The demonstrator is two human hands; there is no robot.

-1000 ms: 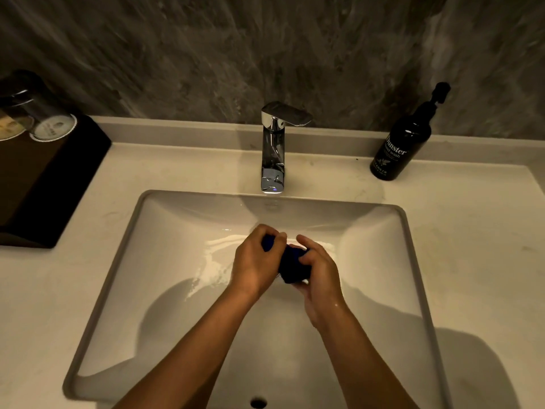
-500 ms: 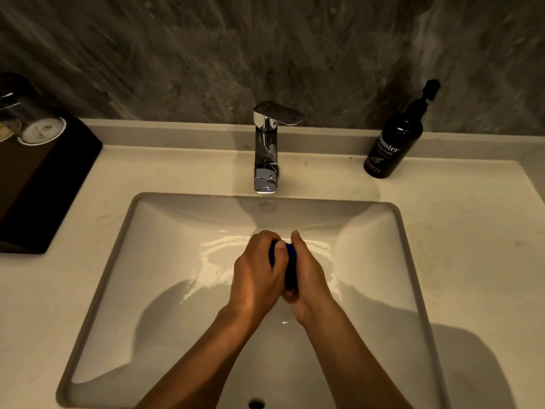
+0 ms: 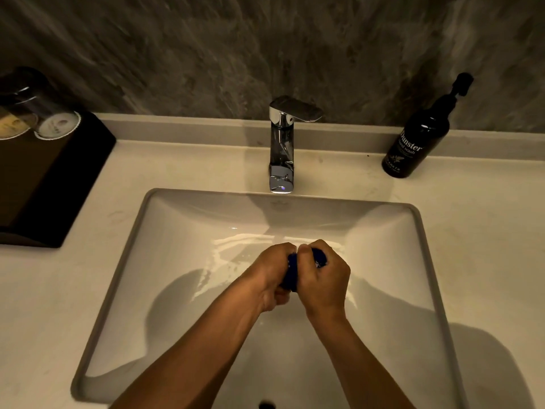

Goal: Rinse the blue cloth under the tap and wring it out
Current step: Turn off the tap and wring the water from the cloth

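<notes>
While over white sink point(image 3: 153, 261), below chrome tap point(image 3: 281, 160): L hand point(image 3: 269, 274) & R hand point(image 3: 323, 280) side by side, fingers of both curled tight round blue cloth point(image 3: 290, 274), bunched betw. them, mostly hidden.

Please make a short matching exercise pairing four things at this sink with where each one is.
Things:
1. blue cloth
2. tap
3. hand wash bottle
4. black tray

Places:
A. counter, far left
B. counter, back right
C. squeezed between both hands over the basin
D. behind the basin, centre

Pairs: 1-C, 2-D, 3-B, 4-A
</notes>
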